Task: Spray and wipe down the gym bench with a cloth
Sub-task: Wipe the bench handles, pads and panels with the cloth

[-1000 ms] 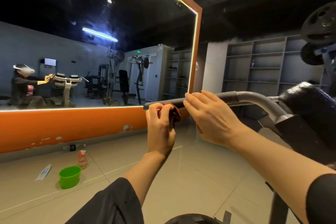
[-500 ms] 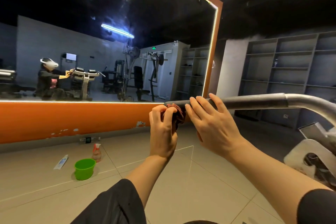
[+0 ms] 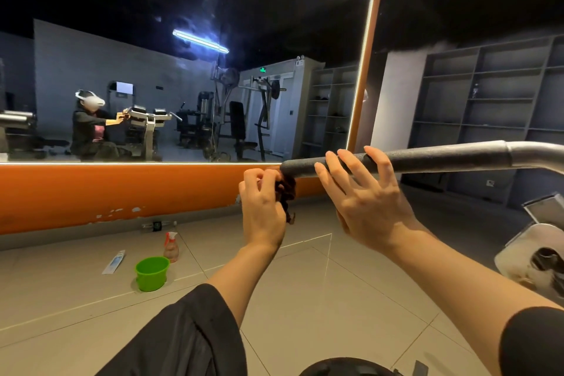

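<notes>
A grey metal handle bar point(image 3: 442, 157) of the gym machine runs from the right edge toward the middle, ending in a dark foam grip. My left hand point(image 3: 262, 210) grips a bunched dark red cloth point(image 3: 286, 192) pressed against the tip of that grip. My right hand point(image 3: 363, 195) rests on the bar just right of the cloth, fingers spread and laid over the foam, thumb on top. A spray bottle point(image 3: 171, 246) with a red-and-white head stands on the floor far to the left, out of reach of both hands.
A green bucket point(image 3: 152, 273) sits beside the spray bottle, with a white tube point(image 3: 113, 261) to its left. An orange-framed wall mirror point(image 3: 183, 70) fills the left. Grey shelving point(image 3: 488, 101) lines the right wall. Machine parts point(image 3: 543, 253) sit at the right edge.
The view has swung left, pushing the machine's padded parts and weight plates out of frame. My left hand has slid the cloth to the bar's tip. My right hand's fingers have spread wider.
</notes>
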`<state>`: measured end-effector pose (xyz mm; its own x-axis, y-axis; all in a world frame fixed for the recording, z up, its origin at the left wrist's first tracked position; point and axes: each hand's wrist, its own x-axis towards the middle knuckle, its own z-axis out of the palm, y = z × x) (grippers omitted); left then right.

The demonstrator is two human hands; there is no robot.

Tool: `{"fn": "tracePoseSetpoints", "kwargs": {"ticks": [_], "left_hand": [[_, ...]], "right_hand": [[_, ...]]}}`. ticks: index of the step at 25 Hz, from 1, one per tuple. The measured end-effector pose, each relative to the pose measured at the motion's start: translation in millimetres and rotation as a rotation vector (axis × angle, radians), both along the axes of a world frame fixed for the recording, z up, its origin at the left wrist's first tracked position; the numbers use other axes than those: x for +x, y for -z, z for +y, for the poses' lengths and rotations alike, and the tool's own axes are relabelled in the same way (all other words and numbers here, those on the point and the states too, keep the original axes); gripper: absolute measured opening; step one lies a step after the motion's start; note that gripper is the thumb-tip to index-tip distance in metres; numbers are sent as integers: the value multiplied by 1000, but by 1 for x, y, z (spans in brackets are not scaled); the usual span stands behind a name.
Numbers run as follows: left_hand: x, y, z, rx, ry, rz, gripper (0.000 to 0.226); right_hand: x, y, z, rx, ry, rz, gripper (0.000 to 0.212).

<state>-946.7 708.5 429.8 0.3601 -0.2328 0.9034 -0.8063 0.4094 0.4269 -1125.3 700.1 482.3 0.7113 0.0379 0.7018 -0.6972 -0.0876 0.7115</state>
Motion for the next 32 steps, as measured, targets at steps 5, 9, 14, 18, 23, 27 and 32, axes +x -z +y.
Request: {"fn": "tracePoseSetpoints", "kwargs": {"ticks": [5, 9, 14, 18, 23, 27, 32], "left_hand": [[-22, -7, 16, -186, 63, -208, 48], [-44, -8, 23, -152, 80, -52, 47], [-86, -23, 43, -255, 168, -192, 41], [-119, -31, 57, -205, 242, -107, 50], [-146, -45, 75, -223, 291, -167, 42], [-159, -49, 85, -323, 314, -265, 45], [-186, -62, 99, -369, 327, -295, 47]], "right_hand": [[2, -4, 14, 101, 1, -8, 55], [-12, -17, 41, 256, -13, 62, 40], [-48, -34, 76, 331, 44, 113, 31], [-89, -62, 114, 377, 190, -103, 23], [-92, -70, 139, 548, 264, -211, 43], [-103, -80, 162, 519, 310, -223, 33], [-135, -77, 173, 531, 439, -149, 55]]}}
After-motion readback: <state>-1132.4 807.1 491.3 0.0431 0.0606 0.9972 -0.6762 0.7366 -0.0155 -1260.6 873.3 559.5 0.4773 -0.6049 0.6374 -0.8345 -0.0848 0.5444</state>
